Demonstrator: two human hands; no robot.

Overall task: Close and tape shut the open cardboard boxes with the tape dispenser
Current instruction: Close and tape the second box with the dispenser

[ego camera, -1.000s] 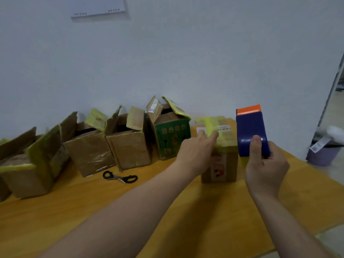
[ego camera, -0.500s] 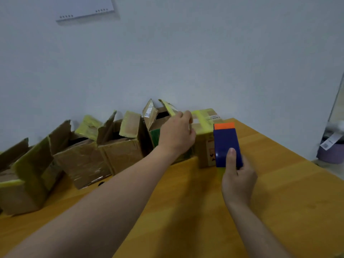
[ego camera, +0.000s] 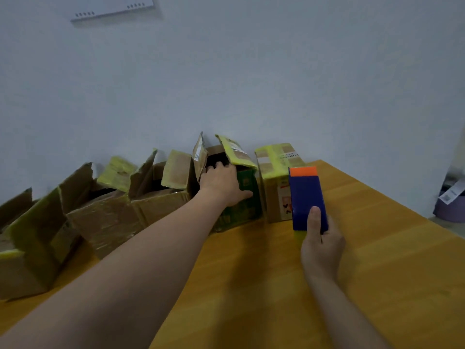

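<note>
Against the wall, at the back of the wooden table (ego camera: 377,260), the green box (ego camera: 247,205) stands open. White stickers sit on both raised flaps, one with a barcode, but the print is too blurred to read. Just to its right the taped box (ego camera: 275,187) is closed under yellow tape, and its white label shows digits I cannot make out for sure. The left hand (ego camera: 222,183) grips the green box's front wall, fingers hooked into the opening and thumb across the face. The right hand (ego camera: 322,245) holds the blue, orange-tipped tape dispenser (ego camera: 307,197) upright in front of the taped box. A second ago the left hand lay on the taped box; it has since crossed to the green one, and the scissors are now out of sight
</note>
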